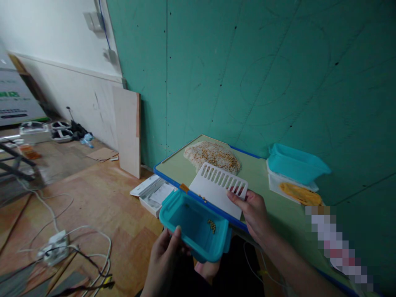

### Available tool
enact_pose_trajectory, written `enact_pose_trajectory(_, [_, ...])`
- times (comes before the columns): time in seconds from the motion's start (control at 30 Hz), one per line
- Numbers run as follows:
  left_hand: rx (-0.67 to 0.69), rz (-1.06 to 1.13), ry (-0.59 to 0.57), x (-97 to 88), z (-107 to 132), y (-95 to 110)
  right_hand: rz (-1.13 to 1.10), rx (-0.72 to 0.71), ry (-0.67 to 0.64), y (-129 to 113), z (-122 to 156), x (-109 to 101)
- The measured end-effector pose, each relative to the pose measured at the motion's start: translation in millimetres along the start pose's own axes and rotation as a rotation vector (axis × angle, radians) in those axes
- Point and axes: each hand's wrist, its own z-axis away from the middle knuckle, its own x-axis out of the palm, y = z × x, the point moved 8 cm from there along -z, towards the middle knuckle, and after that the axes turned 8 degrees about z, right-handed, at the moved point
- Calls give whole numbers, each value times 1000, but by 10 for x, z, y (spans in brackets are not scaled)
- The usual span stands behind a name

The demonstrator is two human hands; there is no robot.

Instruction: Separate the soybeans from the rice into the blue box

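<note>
My left hand (168,249) grips the near rim of a teal plastic container (188,222), its thumb over the edge. The container sits just below the table's blue edge, tilted, with a small cluster of yellow beans (211,226) inside. In my right hand (255,210) is a white slotted plastic plate (213,192), held by its right side, thumb on top. It lies low over the tabletop, slots toward the wall. A few beans (202,198) rest at its left, by the container. Behind it spreads a pile of white grains and yellow beans (213,154).
The pale green table (256,165) stands against a green wall. At its right are another teal container (295,163) and a yellow cloth (300,194). An open white box (154,196) is left of the table. Cables and a power strip (55,247) lie on the floor.
</note>
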Motion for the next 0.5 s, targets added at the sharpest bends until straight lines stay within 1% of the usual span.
enact_pose_trajectory(0.2, [7,-7,13,5,0,3,69,-63,-1,-3,25,-5])
enact_pose_trajectory(0.37, [-2,-17,21,-2,-4,-8,218,-190,0,-72,74,-12])
enact_pose_trajectory(0.5, [-7,-11,13,1,-1,-17,372,-321,17,-226,199,14])
